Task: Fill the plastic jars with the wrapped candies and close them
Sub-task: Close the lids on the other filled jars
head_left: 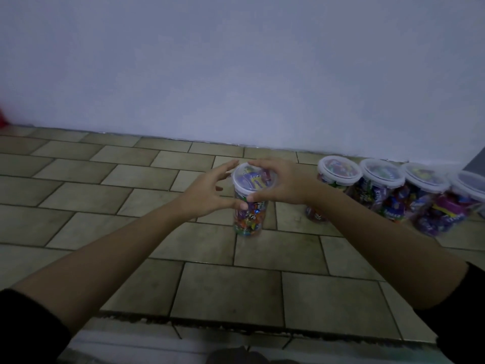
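The jar [252, 214] stands upright on the tiled floor [210, 290], full of wrapped candies [246, 227], its lid [252, 180] on top; the right hand [282, 183] curls over the lid's rim, gripping it; the left hand [208, 191] is spread, fingers straight, thumb touching the jar's side; four lidded jars [374, 191] line the wall [236, 74] to the right.
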